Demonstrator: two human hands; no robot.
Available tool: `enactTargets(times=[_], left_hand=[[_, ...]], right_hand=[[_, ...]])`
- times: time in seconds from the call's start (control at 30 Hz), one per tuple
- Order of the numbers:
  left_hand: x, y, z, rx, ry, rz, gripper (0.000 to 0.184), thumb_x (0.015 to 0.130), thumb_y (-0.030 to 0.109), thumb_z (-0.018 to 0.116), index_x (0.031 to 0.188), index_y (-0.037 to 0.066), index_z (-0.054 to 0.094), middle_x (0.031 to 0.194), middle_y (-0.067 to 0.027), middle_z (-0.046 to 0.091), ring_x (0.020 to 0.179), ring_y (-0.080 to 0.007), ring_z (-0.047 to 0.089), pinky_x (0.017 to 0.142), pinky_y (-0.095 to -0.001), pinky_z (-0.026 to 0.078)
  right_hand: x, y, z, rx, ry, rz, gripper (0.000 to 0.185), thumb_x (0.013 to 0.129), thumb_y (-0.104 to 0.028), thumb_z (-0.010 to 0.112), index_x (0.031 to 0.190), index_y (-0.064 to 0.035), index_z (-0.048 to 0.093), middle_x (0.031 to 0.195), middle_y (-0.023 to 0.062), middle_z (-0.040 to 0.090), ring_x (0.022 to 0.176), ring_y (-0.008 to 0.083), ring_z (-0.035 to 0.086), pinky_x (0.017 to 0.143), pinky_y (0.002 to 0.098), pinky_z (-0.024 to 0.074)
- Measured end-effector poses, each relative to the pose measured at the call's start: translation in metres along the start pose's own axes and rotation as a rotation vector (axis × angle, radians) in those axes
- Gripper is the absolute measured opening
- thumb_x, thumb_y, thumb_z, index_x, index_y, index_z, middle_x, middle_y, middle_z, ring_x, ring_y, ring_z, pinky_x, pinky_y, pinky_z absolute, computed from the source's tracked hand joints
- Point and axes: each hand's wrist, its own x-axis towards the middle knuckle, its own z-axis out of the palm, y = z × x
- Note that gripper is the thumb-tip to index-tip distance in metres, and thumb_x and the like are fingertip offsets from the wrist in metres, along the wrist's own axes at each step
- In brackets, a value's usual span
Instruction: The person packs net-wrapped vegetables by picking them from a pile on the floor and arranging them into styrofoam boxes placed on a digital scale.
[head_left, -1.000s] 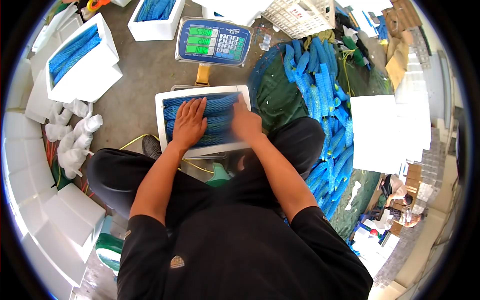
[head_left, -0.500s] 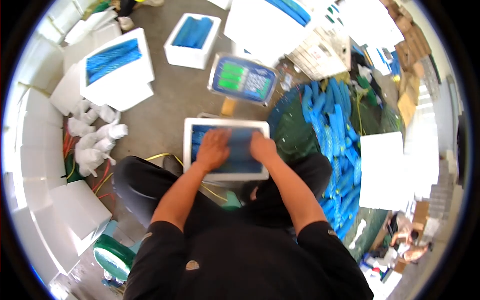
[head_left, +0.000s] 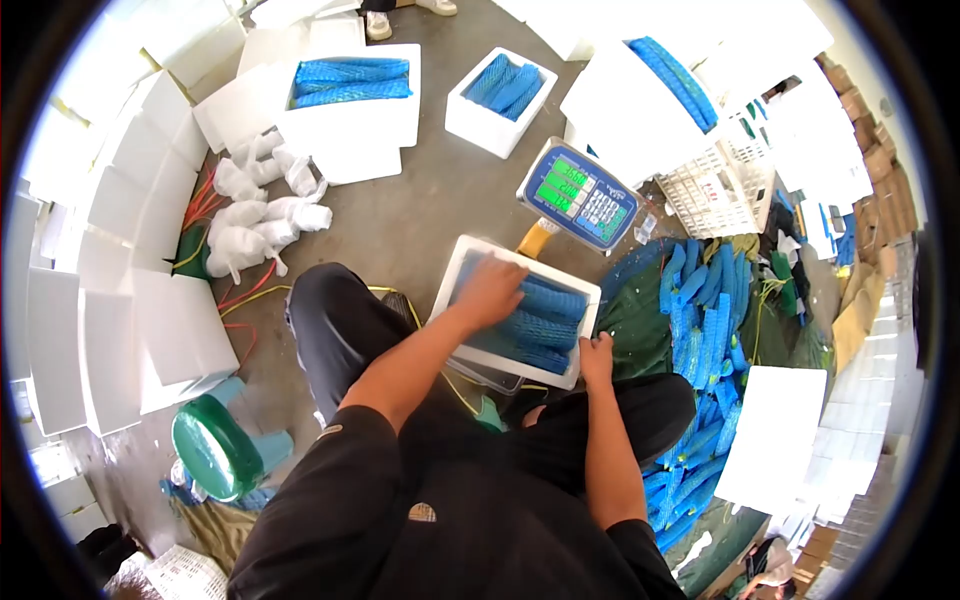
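Observation:
A white foam box (head_left: 590, 312) rests on a scale in front of my legs, with blue mesh-wrapped bundles (head_left: 545, 326) lying lengthwise inside. My left hand (head_left: 492, 290) is over the box's left part, at the ends of the bundles; its fingers are smeared by motion, so whether it grips a bundle cannot be made out. At the near right side, my right hand (head_left: 596, 358) has its fingers closed over the box's rim. Just beyond the box stands the scale's display (head_left: 578, 195), showing green digits on a yellow post (head_left: 536, 238).
To the right, many blue mesh bundles (head_left: 705, 340) lie heaped on a green sheet beside a white foam lid (head_left: 772, 440). Filled foam boxes (head_left: 500, 125) stand ahead. Left are white bags (head_left: 265, 225), stacked foam boxes (head_left: 185, 330) and a green stool (head_left: 215, 450).
My right hand has moved from inside the box to its right rim. My left hand is still over the bundles. The view has swung, and box and scale now appear angled and farther right.

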Motion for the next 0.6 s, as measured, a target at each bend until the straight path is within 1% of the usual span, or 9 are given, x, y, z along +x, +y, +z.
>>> enactTargets(times=[0.03,0.07,0.1,0.13,0.2,0.3,0.4,0.5,0.6], left_hand=[[-0.002,-0.004,-0.01,-0.014,0.135,-0.003,0.046,0.087,0.022,0.073,0.129,0.007,0.066,0.123,-0.0151,0.069,0.118,-0.0369,0.062,0.113,-0.0547,0.042],[0.008,0.001,-0.03,0.009,-0.016,-0.207,0.043,0.085,0.019,0.072,0.125,0.004,0.066,0.119,-0.019,0.069,0.112,-0.04,0.062,0.105,-0.0544,0.046],[-0.001,-0.013,-0.017,-0.037,0.224,-0.234,0.042,0.087,0.02,0.073,0.124,0.001,0.066,0.118,-0.0222,0.068,0.107,-0.0423,0.062,0.1,-0.0527,0.048],[0.001,-0.027,-0.01,-0.056,0.169,-0.445,0.048,0.088,0.022,0.068,0.129,-0.002,0.062,0.121,-0.0261,0.065,0.108,-0.0439,0.062,0.096,-0.052,0.051],[-0.009,-0.054,-0.015,0.106,0.452,-0.423,0.061,0.087,0.027,0.072,0.136,-0.005,0.056,0.128,-0.0288,0.063,0.114,-0.0432,0.063,0.1,-0.0511,0.05],[-0.035,-0.082,-0.01,-0.309,0.096,-0.945,0.067,0.083,0.028,0.076,0.138,-0.006,0.055,0.136,-0.0309,0.061,0.124,-0.0397,0.062,0.106,-0.0476,0.049],[-0.049,-0.068,-0.039,-0.618,-0.295,-0.847,0.067,0.081,0.027,0.076,0.136,-0.005,0.056,0.135,-0.0316,0.063,0.126,-0.0387,0.064,0.106,-0.0448,0.05],[-0.065,-0.092,-0.009,-0.629,-0.287,-0.892,0.061,0.08,0.024,0.074,0.134,-0.003,0.059,0.125,-0.0304,0.069,0.122,-0.0403,0.066,0.105,-0.0448,0.051],[-0.068,-0.087,-0.029,-0.443,-0.303,-0.69,0.056,0.08,0.024,0.074,0.131,0.002,0.064,0.123,-0.0271,0.071,0.12,-0.041,0.066,0.103,-0.0447,0.052]], right_hand=[[-0.011,-0.041,-0.023,0.086,-0.297,0.087,0.045,0.094,-0.024,0.068,0.125,0.0092,0.065,0.107,0.0165,0.074,0.096,0.0252,0.069,0.086,0.0383,0.0533],[-0.004,-0.009,-0.008,0.184,-0.333,0.154,0.039,0.096,-0.025,0.066,0.119,0.0068,0.069,0.097,0.0136,0.073,0.089,0.0223,0.067,0.081,0.0385,0.0523],[-0.006,-0.009,-0.012,0.049,-0.362,0.053,0.036,0.098,-0.024,0.065,0.118,0.0056,0.069,0.097,0.0127,0.072,0.088,0.021,0.067,0.081,0.0389,0.0526],[-0.013,-0.012,-0.011,0.027,-0.285,0.021,0.034,0.095,-0.022,0.065,0.114,0.0056,0.068,0.096,0.0131,0.073,0.089,0.0228,0.067,0.082,0.0394,0.0527],[-0.018,-0.02,-0.008,0.047,-0.295,0.056,0.043,0.09,-0.021,0.064,0.121,0.0076,0.063,0.109,0.0235,0.072,0.104,0.0345,0.068,0.092,0.0423,0.0519],[-0.013,-0.017,0.001,-0.1,-0.286,0.126,0.061,0.089,-0.026,0.064,0.136,0.0101,0.051,0.123,0.0339,0.068,0.122,0.0466,0.064,0.103,0.0472,0.0493],[-0.015,-0.028,0.0,-0.21,-0.274,0.157,0.065,0.089,-0.029,0.064,0.138,0.0099,0.047,0.124,0.0361,0.067,0.122,0.0502,0.063,0.105,0.05,0.0483],[-0.008,-0.025,0.003,-0.396,-0.282,0.107,0.068,0.088,-0.033,0.066,0.138,0.0096,0.047,0.126,0.0373,0.066,0.121,0.0515,0.063,0.106,0.051,0.0485],[0.006,-0.008,0.005,-0.402,-0.344,0.003,0.07,0.086,-0.035,0.068,0.136,0.0092,0.048,0.126,0.0381,0.065,0.119,0.0518,0.064,0.105,0.0519,0.0494]])
